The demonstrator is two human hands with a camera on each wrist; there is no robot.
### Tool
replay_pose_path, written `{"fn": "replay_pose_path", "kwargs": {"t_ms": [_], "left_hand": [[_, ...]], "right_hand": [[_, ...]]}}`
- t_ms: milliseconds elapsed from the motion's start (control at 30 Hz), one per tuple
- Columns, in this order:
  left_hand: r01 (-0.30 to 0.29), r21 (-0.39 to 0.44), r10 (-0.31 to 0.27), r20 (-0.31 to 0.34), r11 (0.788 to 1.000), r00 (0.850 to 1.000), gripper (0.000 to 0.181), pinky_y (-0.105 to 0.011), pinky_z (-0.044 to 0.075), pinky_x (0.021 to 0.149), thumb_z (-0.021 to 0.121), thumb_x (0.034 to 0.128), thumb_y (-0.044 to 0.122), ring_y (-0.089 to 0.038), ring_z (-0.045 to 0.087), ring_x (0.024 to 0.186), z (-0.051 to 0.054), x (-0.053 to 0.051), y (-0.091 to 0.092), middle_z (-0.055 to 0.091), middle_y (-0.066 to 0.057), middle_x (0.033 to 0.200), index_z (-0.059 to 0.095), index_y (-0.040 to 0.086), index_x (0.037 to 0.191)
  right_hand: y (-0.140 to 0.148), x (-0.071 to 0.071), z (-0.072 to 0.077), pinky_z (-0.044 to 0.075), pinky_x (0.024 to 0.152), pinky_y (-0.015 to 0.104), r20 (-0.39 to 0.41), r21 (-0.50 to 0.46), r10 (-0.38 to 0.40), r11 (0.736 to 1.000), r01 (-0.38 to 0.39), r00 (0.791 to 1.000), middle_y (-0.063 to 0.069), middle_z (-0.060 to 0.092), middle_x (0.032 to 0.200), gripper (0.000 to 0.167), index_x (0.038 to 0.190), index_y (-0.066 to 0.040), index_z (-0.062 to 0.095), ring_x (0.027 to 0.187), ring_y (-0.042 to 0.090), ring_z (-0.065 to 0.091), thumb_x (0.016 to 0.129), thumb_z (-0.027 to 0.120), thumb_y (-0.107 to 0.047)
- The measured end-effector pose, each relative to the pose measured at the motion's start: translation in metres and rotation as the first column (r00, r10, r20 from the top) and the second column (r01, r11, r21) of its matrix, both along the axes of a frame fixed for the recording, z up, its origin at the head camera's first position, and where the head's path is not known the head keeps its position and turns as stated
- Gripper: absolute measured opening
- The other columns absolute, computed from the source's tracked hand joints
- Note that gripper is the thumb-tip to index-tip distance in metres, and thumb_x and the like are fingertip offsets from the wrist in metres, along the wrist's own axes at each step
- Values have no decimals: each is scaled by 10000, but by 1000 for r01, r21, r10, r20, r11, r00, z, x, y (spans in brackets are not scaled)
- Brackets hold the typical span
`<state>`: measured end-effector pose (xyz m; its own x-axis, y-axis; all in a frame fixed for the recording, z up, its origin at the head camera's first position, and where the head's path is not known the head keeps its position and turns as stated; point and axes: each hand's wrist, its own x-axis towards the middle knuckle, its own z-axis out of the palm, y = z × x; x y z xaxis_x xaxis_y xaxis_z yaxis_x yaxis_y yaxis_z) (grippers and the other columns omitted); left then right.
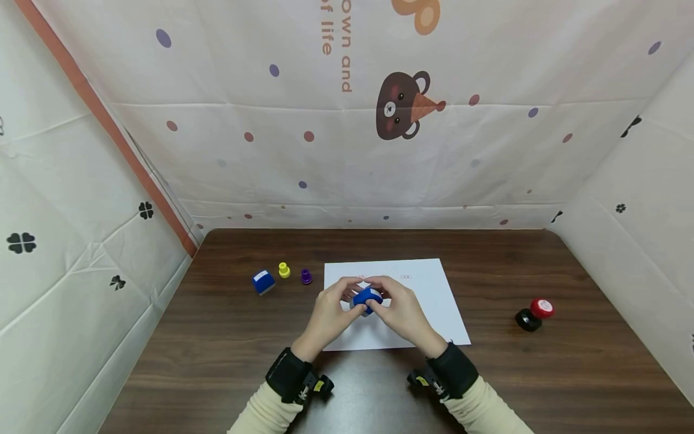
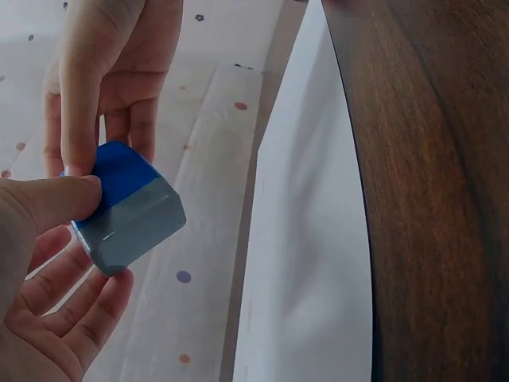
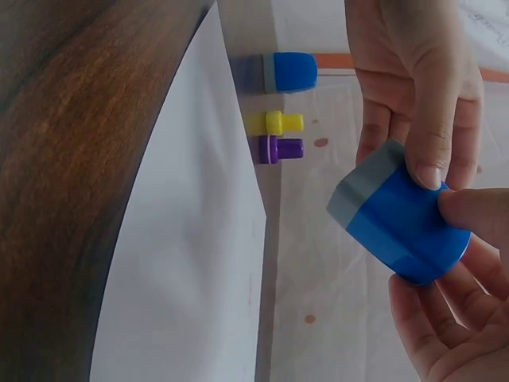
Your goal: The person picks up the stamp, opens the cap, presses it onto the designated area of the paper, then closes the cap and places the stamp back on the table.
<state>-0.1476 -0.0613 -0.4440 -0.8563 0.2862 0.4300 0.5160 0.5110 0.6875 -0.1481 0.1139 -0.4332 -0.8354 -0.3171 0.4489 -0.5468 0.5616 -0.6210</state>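
Over the paper (image 1: 428,313), both hands hold one blue stamp (image 1: 368,295) with a grey cap. My left hand (image 1: 333,313) grips it from the left, its thumb on the blue body and fingers underneath in the left wrist view. From the other side, my right hand (image 1: 405,310) pinches the blue body between thumb and fingers. The grey cap (image 2: 139,227) is on the stamp, which is tilted in the air. Faint small red marks (image 1: 406,276) show near the sheet's far edge; the fingers hide part of the sheet.
Left of the paper stand a second blue stamp (image 1: 263,282), a small yellow stamp (image 1: 284,270) and a small purple stamp (image 1: 306,276). A red and black round stamp (image 1: 535,314) lies to the right on the wooden table (image 1: 217,361). Printed cloth (image 1: 347,163) hangs behind.
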Motion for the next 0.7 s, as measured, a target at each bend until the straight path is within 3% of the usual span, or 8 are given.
{"fn": "replay_pose_path", "kwargs": {"t_ms": [200, 400, 700], "left_hand": [[-1, -26, 1, 15, 1000, 1000, 441, -209, 540, 703, 762, 754, 159, -98, 617, 804, 0, 0, -1, 662, -24, 914, 563, 87, 1140], [2, -28, -1, 6, 1000, 1000, 397, -250, 553, 696, 760, 749, 112, -108, 613, 804, -1, 0, -7, 644, -26, 925, 599, 89, 1111], [-98, -13, 99, 81, 995, 992, 303, -317, 558, 740, 740, 771, 114, -136, 626, 868, -4, -2, -34, 639, -24, 1005, 618, 135, 1048]], "right_hand": [[-3, 0, 1, 550, 753, 248, -39, 23, 35, 999, -34, 999, 45, 644, 1010, 422, 1159, -85, 570, 886, 123, 638, 769, 729, -51], [-1, -1, 1, 556, 756, 286, -41, 9, 42, 999, -41, 998, 44, 627, 1032, 354, 1127, -98, 594, 903, 146, 633, 793, 706, -55], [20, 0, 3, 560, 744, 292, -53, 25, -20, 999, 22, 998, 27, 641, 1000, 311, 1069, -101, 629, 884, 143, 632, 777, 718, -41]]}}
